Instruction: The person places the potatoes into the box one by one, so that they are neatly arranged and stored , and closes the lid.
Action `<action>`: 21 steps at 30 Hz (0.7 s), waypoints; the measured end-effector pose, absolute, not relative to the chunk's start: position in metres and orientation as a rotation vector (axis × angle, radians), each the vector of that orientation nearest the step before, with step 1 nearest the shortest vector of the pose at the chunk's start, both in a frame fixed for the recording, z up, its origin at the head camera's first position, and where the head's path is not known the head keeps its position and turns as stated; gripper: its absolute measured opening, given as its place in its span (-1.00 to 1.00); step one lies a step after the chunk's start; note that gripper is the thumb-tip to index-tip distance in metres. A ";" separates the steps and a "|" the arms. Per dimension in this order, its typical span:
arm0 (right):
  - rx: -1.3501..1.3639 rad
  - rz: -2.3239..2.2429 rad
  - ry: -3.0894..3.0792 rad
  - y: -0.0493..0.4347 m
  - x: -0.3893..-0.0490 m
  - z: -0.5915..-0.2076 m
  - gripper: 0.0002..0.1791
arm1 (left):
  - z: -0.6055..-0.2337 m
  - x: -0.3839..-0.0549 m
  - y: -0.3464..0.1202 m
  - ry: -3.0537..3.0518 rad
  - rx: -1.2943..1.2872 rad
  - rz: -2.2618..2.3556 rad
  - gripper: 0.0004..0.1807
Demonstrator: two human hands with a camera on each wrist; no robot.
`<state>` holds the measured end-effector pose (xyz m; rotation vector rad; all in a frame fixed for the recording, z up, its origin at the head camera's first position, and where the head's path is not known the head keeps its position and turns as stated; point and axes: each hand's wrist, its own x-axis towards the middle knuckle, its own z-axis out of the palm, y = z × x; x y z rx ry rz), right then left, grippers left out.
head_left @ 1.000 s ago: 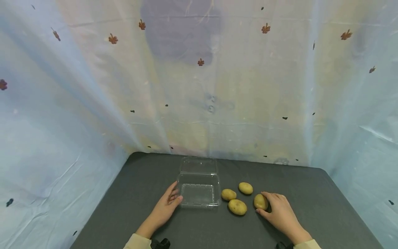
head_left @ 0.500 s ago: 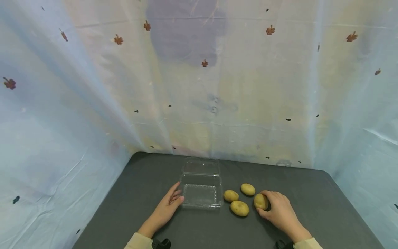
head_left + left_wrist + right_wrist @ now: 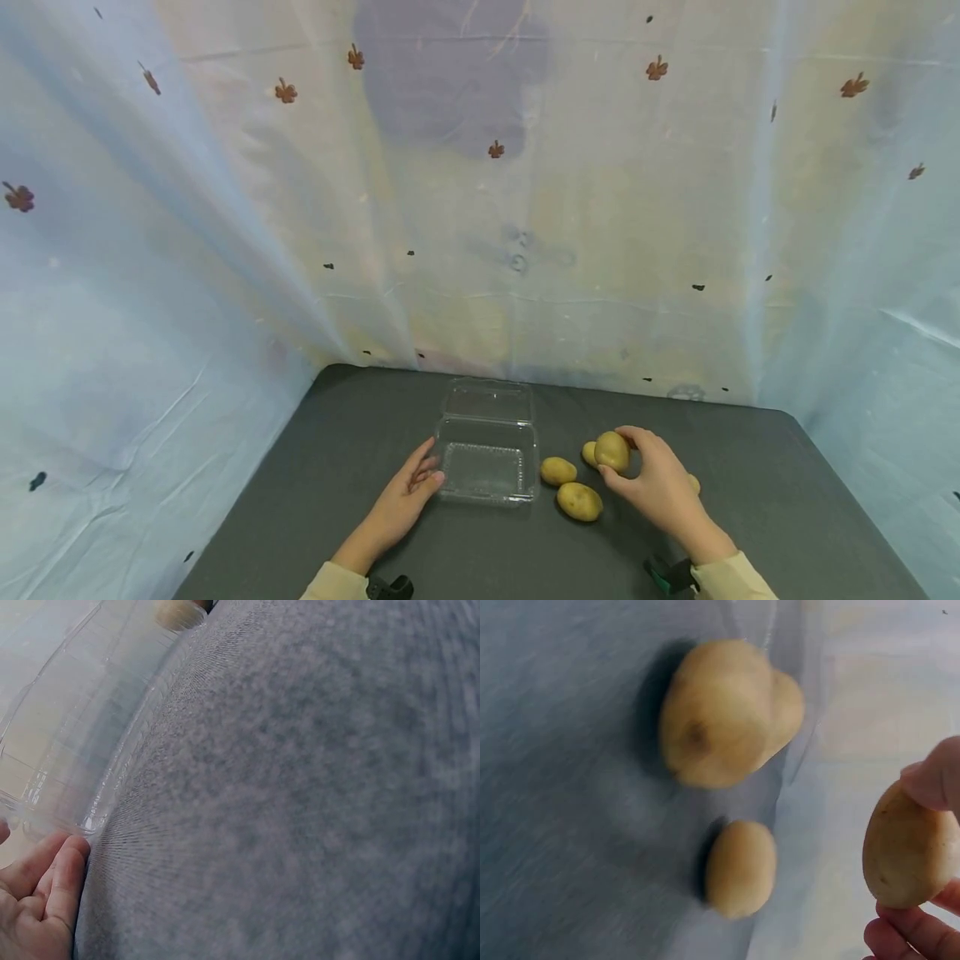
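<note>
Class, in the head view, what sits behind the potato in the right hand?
Another potato on the dark tabletop: its left end shows past the held potato; its right part is covered, so its full outline cannot be seen.

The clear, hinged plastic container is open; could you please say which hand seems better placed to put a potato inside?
Probably the right hand: it holds an oval yellow-brown potato above the dark grey table. The left hand holds none and rests by the container.
</note>
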<state>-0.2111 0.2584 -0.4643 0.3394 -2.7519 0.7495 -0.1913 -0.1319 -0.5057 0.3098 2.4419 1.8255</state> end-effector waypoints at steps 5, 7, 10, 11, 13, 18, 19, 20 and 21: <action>0.371 0.781 -2.712 0.245 -0.214 -0.459 -0.29 | -0.505 -0.191 -0.132 2.436 0.316 1.820 -0.25; 0.381 0.798 -2.704 0.240 -0.215 -0.458 -0.29 | -0.506 -0.191 -0.132 2.436 0.314 1.820 -0.25; 0.387 0.825 -2.692 0.233 -0.215 -0.457 -0.30 | -0.513 -0.194 -0.132 2.445 0.312 1.828 -0.26; 0.390 0.834 -2.688 0.231 -0.215 -0.457 -0.30 | -0.517 -0.196 -0.132 2.450 0.312 1.829 -0.27; 0.398 0.842 -2.682 0.228 -0.216 -0.457 -0.30 | -0.525 -0.199 -0.132 2.463 0.313 1.829 -0.29; 0.430 0.857 -2.672 0.220 -0.217 -0.459 -0.31 | -0.537 -0.204 -0.135 2.467 0.314 1.825 -0.30; 0.436 0.859 -2.674 0.219 -0.217 -0.459 -0.32 | -0.538 -0.205 -0.136 2.463 0.316 1.829 -0.30; 0.441 0.858 -2.676 0.217 -0.217 -0.460 -0.32 | -0.539 -0.205 -0.136 2.458 0.317 1.831 -0.30; 0.447 0.857 -2.678 0.216 -0.218 -0.461 -0.32 | -0.539 -0.205 -0.136 2.458 0.319 1.831 -0.30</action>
